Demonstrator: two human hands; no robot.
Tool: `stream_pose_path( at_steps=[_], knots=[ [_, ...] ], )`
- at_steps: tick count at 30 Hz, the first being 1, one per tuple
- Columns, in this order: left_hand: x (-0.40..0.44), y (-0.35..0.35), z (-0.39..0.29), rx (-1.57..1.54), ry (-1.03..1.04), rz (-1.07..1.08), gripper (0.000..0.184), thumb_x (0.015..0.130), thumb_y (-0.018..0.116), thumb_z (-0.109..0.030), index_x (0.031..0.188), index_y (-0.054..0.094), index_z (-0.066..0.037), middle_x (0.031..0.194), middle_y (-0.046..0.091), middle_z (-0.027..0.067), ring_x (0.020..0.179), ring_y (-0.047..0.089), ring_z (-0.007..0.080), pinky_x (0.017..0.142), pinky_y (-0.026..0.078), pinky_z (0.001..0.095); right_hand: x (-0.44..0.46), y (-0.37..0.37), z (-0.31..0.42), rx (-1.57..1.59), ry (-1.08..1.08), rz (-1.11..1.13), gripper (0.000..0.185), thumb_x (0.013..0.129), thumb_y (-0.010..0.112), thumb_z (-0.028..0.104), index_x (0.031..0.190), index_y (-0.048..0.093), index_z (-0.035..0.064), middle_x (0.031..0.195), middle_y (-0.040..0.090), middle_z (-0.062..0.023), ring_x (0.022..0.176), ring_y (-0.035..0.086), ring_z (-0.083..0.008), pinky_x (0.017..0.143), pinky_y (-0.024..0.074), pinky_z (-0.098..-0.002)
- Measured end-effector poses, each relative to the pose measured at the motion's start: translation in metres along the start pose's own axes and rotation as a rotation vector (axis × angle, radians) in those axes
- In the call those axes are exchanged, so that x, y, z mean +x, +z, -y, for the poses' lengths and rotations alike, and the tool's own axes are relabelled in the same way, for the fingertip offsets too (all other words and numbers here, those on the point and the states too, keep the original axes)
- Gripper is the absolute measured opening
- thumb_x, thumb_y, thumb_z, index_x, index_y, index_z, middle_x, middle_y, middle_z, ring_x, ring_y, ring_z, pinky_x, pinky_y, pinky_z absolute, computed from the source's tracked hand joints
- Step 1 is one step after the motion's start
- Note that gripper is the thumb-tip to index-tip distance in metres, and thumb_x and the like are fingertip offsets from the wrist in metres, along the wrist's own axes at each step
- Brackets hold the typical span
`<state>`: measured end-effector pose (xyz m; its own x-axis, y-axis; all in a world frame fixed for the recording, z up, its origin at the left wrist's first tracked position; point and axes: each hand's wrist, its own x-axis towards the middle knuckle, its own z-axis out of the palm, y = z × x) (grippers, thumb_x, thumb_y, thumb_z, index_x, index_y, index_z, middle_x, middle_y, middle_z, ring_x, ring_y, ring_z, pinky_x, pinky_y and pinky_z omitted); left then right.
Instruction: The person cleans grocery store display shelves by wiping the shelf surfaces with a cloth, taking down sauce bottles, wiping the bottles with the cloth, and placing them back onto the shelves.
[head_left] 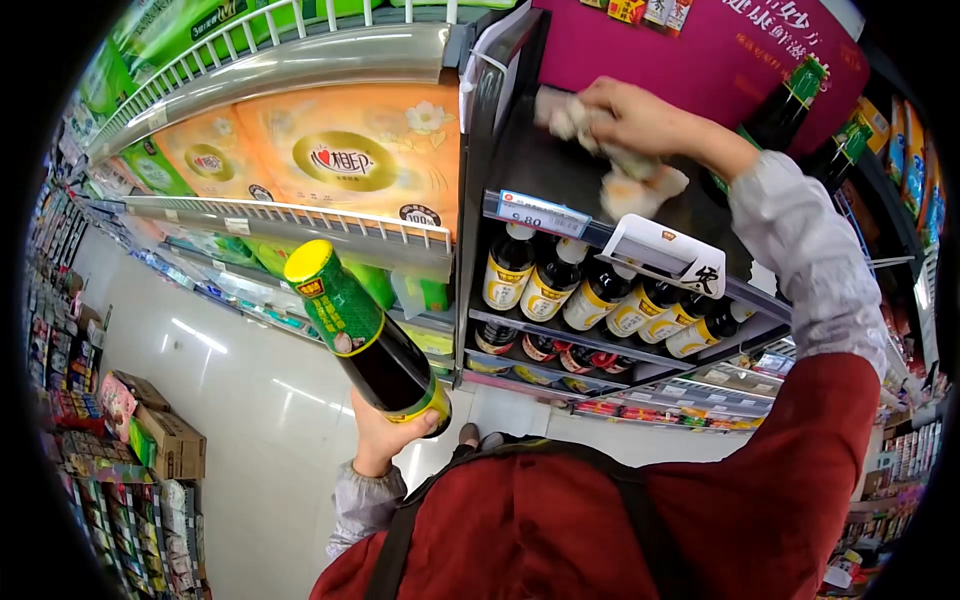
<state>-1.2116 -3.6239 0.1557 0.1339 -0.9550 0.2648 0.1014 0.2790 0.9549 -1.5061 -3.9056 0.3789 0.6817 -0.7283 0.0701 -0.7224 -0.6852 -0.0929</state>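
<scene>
My left hand (385, 435) is wrapped round the lower part of a dark sauce bottle (368, 345) with a yellow cap and a green neck label. The bottle tilts to the left, out over the aisle. At the upper right, my right hand (632, 118) is closed on a crumpled whitish cloth (625, 165), slightly blurred. Part of the cloth hangs down onto the black top shelf (545, 150). A price tag (543, 214) reading 9.80 is fixed to that shelf's front edge.
Below, a shelf holds a row of dark bottles with yellow-white labels (550, 290). Green-necked bottles (795, 100) stand to the right of my right hand. Orange tissue packs (340, 160) fill the rack on the left. Cardboard boxes (178, 445) sit across the aisle.
</scene>
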Motion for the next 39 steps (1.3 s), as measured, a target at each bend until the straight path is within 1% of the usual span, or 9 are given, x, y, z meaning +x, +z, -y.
stream_pose_path(
  at_steps=[1,4,8,12,16,22,26,36,39],
  knots=[
    [-0.002,0.001,0.000,0.006,-0.004,-0.001,0.057,0.060,0.084,-0.019,0.105,0.056,0.002,0.095,0.064,0.0087,0.085,0.062,0.0172,0.078,0.051,0.0313,0.010,0.010,-0.009,0.007,-0.002,0.000,0.038,0.076,0.064,0.023,0.109,0.064,0.0060,0.105,0.062,-0.0160,0.095,0.060,-0.0303,0.089,0.0461,-0.0372],
    [-0.009,0.001,0.002,0.011,-0.012,-0.026,0.058,0.060,0.084,-0.021,0.105,0.056,0.003,0.096,0.064,0.0092,0.086,0.062,0.0179,0.079,0.050,0.0315,0.028,0.030,0.015,-0.173,0.319,0.057,0.057,0.078,0.062,0.047,0.121,0.060,0.0106,0.110,0.063,-0.0168,0.103,0.060,-0.0333,0.089,0.0471,-0.0416],
    [-0.017,0.004,0.005,0.000,0.020,-0.060,0.061,0.060,0.084,-0.020,0.109,0.055,0.003,0.099,0.064,0.0104,0.088,0.062,0.0195,0.080,0.050,0.0321,0.025,0.034,0.036,-0.033,-0.079,0.021,0.055,0.075,0.066,0.040,0.121,0.060,0.0112,0.115,0.061,-0.0153,0.106,0.058,-0.0325,0.090,0.0460,-0.0383],
    [-0.023,0.012,0.006,0.010,0.009,-0.079,0.064,0.061,0.084,-0.020,0.111,0.053,0.004,0.100,0.064,0.0120,0.089,0.063,0.0206,0.080,0.051,0.0328,-0.005,0.026,0.051,0.240,-0.507,0.150,0.039,0.073,0.066,0.011,0.112,0.064,0.0093,0.109,0.058,-0.0101,0.104,0.057,-0.0290,0.093,0.0440,-0.0374],
    [-0.022,0.030,0.000,-0.012,-0.030,-0.074,0.064,0.061,0.084,-0.019,0.112,0.053,0.004,0.100,0.063,0.0126,0.090,0.062,0.0210,0.081,0.051,0.0336,-0.005,0.025,0.041,0.268,-0.583,0.231,0.040,0.071,0.060,0.000,0.110,0.064,0.0079,0.112,0.056,-0.0099,0.107,0.055,-0.0306,0.094,0.0438,-0.0388],
    [-0.029,0.051,0.004,-0.004,0.025,-0.059,0.066,0.062,0.083,-0.018,0.114,0.050,0.004,0.102,0.062,0.0131,0.091,0.061,0.0211,0.081,0.050,0.0340,-0.057,0.004,0.015,0.206,-0.526,0.309,0.036,0.071,0.058,-0.005,0.103,0.067,0.0087,0.110,0.057,-0.0090,0.106,0.056,-0.0301,0.091,0.0447,-0.0392],
    [-0.028,0.063,0.009,-0.055,0.021,-0.047,0.065,0.065,0.082,-0.019,0.116,0.049,0.004,0.103,0.061,0.0131,0.091,0.060,0.0214,0.082,0.049,0.0341,-0.103,-0.006,-0.004,0.225,-0.325,0.331,0.034,0.070,0.059,-0.006,0.100,0.067,0.0074,0.108,0.058,-0.0078,0.102,0.058,-0.0291,0.088,0.0461,-0.0376],
    [-0.028,0.092,0.012,-0.137,0.026,0.016,0.064,0.066,0.080,-0.023,0.116,0.049,0.003,0.104,0.061,0.0133,0.093,0.061,0.0227,0.082,0.049,0.0354,-0.176,-0.020,-0.023,0.192,-0.152,0.378,0.028,0.072,0.057,-0.008,0.096,0.066,0.0046,0.104,0.057,-0.0075,0.097,0.059,-0.0265,0.083,0.0470,-0.0349],
    [-0.031,0.091,0.013,-0.108,0.038,0.044,0.065,0.066,0.080,-0.023,0.116,0.048,0.003,0.103,0.061,0.0138,0.092,0.061,0.0227,0.081,0.049,0.0352,-0.184,-0.037,-0.017,-0.049,-0.098,0.518,0.028,0.071,0.057,-0.005,0.094,0.067,0.0054,0.099,0.060,-0.0086,0.095,0.060,-0.0296,0.081,0.0475,-0.0370]
  ],
)
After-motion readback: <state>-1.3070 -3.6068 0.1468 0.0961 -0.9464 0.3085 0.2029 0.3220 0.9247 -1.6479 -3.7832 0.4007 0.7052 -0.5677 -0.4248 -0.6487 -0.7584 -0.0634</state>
